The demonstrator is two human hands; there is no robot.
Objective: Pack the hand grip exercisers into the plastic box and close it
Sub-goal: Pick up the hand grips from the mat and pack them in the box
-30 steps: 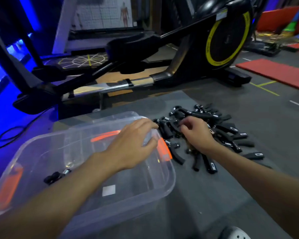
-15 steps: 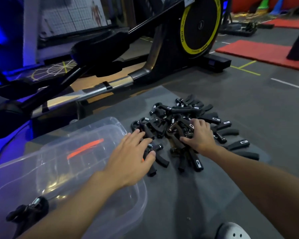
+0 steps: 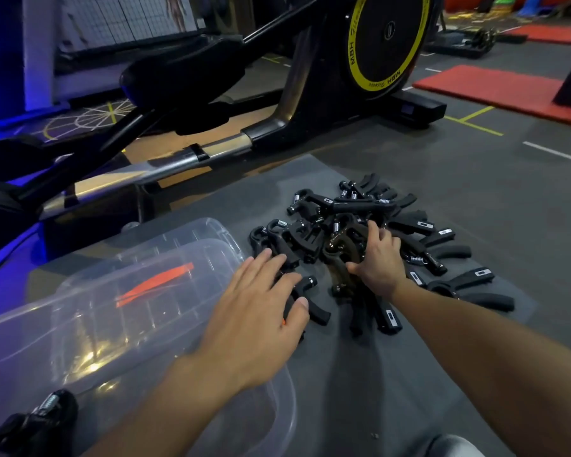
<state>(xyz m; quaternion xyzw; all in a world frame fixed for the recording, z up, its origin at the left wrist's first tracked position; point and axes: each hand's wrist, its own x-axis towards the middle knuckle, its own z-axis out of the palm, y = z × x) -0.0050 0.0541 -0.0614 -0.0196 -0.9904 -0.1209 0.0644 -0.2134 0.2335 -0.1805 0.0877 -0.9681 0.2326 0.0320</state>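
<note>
As black sprung hand grip exercisers (image 3: 353,206) lie right of the clear plastic box (image 3: 80,341), transfer should run leftward.
Right hand (image 3: 378,262) grips some; left hand (image 3: 254,318), flat, rests boxward.

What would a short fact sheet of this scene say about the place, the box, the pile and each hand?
place: gym floor, grey mat, elliptical trainer behind
box: clear plastic box, open on top, left of the pile
in box: at least one exerciser
pile: black hand grip exercisers heaped on the mat
left hand: fingers straight, stretched past the box's rim toward the pile
right hand: fingers curled over a brownish exerciser in the pile
</note>
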